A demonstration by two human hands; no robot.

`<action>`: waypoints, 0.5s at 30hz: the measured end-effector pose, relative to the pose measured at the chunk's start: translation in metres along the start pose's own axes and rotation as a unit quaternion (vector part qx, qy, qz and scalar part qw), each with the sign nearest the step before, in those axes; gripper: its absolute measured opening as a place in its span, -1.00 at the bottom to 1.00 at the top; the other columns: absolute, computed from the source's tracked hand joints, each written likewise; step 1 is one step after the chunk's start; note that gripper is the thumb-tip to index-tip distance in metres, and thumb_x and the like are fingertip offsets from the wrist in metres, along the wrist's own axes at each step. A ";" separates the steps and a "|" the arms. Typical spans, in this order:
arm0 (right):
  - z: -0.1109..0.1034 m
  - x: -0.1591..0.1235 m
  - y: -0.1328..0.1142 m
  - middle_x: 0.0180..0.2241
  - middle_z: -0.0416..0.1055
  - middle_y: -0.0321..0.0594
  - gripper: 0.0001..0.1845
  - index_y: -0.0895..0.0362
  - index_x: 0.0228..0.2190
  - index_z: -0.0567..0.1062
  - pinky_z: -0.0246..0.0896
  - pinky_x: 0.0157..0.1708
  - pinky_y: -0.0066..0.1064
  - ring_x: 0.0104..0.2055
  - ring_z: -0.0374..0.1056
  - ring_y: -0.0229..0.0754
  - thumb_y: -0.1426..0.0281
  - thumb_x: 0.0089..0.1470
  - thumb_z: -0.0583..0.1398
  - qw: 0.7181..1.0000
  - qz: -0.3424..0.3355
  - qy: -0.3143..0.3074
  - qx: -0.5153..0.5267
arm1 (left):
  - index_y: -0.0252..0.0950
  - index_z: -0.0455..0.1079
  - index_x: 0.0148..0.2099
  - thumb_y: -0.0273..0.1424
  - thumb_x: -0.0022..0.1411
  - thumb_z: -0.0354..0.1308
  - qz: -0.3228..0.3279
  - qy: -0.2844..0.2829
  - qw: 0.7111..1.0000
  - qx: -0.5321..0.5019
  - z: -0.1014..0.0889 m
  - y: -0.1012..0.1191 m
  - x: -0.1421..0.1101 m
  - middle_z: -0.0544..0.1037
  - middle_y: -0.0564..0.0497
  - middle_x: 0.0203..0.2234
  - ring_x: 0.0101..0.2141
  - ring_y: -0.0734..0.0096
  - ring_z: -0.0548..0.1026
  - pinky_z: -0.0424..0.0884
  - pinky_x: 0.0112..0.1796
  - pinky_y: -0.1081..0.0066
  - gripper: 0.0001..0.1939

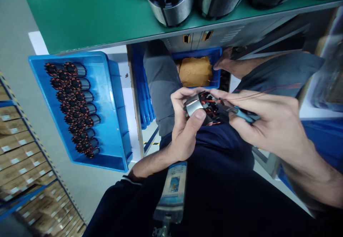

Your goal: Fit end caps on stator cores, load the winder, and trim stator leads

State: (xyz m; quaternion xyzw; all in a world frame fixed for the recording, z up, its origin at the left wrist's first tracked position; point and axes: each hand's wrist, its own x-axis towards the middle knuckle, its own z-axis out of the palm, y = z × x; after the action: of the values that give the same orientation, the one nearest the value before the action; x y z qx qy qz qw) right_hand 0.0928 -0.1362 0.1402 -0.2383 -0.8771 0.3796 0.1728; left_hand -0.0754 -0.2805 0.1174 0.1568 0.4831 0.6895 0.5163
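My left hand [184,122] is wrapped round a motor stator [194,105], a silvery ring with black slots and copper windings, held above my lap. My right hand [268,119] grips a hand tool with blue handles [242,113], which looks like small pliers or cutters. The tool's dark jaws point at the wound end of the stator; whether they touch it I cannot tell. Thin reddish copper wires [257,96] run from the stator past the fingers of my right hand toward the right.
To the left, a blue plastic bin [111,122] holds rows of several wound stators [80,97]. Larger metal cylinders [174,11] stand on the green tabletop [88,11] ahead. Between my legs a blue crate [218,74] contains brown paper or card [195,72]. A badge [174,187] hangs at my chest.
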 end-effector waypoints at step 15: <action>-0.005 0.003 -0.015 0.07 0.61 -0.10 -0.10 -0.30 0.59 0.43 0.60 0.16 0.27 0.08 0.63 0.29 0.43 0.34 0.33 0.992 0.003 -0.009 -0.127 | 0.07 0.35 0.07 0.12 0.57 0.34 -0.041 0.097 0.994 -0.023 0.026 0.021 0.012 0.62 0.06 0.16 0.26 0.07 0.63 0.77 0.17 0.06 -0.64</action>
State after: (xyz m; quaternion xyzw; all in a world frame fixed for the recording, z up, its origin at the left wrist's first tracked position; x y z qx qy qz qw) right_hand 0.0886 -0.1406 0.1553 -0.2579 -0.9189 0.2676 0.1321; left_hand -0.0742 -0.2571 0.1440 0.0577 0.5208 0.6907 0.4984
